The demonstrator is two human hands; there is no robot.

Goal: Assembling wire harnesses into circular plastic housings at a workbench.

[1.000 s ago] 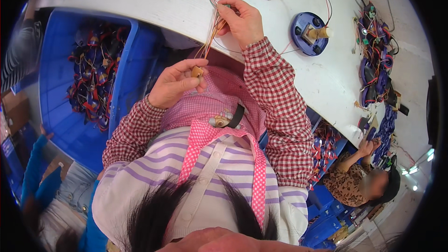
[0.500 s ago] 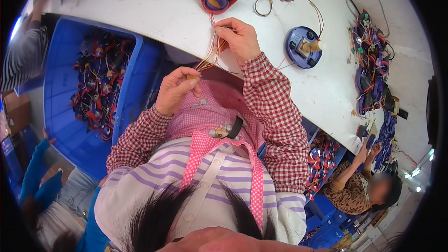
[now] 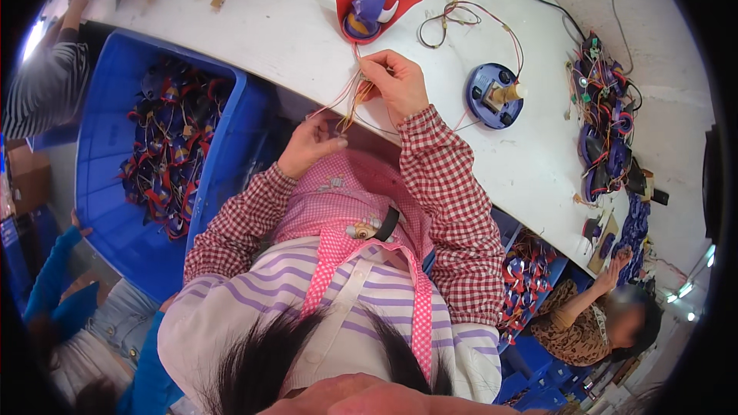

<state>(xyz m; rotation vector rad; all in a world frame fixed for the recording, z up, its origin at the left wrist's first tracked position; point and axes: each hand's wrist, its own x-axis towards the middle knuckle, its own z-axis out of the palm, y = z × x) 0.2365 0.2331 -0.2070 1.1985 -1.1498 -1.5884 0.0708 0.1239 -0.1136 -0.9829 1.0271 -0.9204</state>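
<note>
My right hand (image 3: 396, 86) is closed at the table's front edge, pinching a bundle of thin coloured wires (image 3: 356, 98). These wires lead up to a toy part (image 3: 367, 13) with red wing-like sides, a purple middle and white pointed pieces, lying on the table. Lower and to the left, my left hand (image 3: 311, 144) has thumb and fingers closed on a thin reddish wire from the same bundle. The loose yellowish wire ends dangle beside its thumb. What lies deeper between the left fingers is hidden.
A round blue-purple unit (image 3: 494, 96) with a cream knob and a long cable sits right on the white table (image 3: 430, 84). A blue bin (image 3: 104, 176) full of wired toy parts stands left. More parts (image 3: 607, 119) are heaped far right, where a person (image 3: 576, 319) works.
My left hand has moved slightly right and lower, and its grip has shifted from the yellow wire ends to a reddish wire. My right hand stays on the bundle, a little lower in view.
</note>
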